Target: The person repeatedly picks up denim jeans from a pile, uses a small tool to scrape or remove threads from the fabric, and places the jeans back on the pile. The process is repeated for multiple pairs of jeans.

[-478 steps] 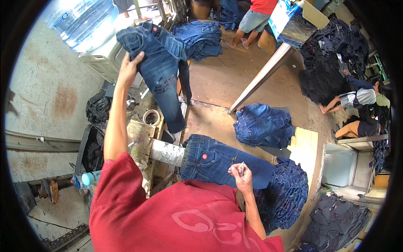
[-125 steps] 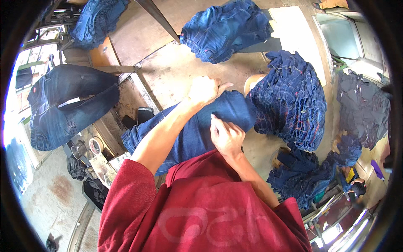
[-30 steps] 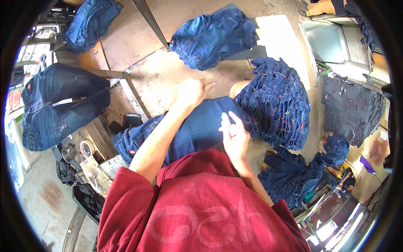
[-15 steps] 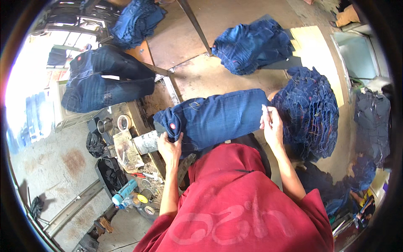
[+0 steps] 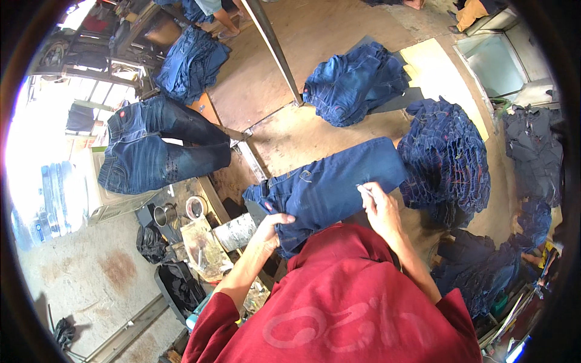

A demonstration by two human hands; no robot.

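- Your right hand has the thumb and fingertips pinched together, it seems around a small pale object; which kind of object this is, I cannot tell
- These fingertips are over the near part of the blue jeans, toward the leg end; whether they touch the cloth or are just above it, the view does not make clear
- Your left hand grips the near edge at the waist end, with the thumb lying on top and the other fingers mostly hidden
- The long axis of the jeans runs aslant in front of your body, from the waist end at left, which is nearer to you, up to the leg end at right, which is farther
- So from your right fingertips most of the cloth lies to the left, and the leg end lies ahead and to the right; the right hand is the nearer one to this end
- Outward from the waist end, a whitish round bar comes out at left
- Just beside the leg end, at right, there is a ruffled denim stack
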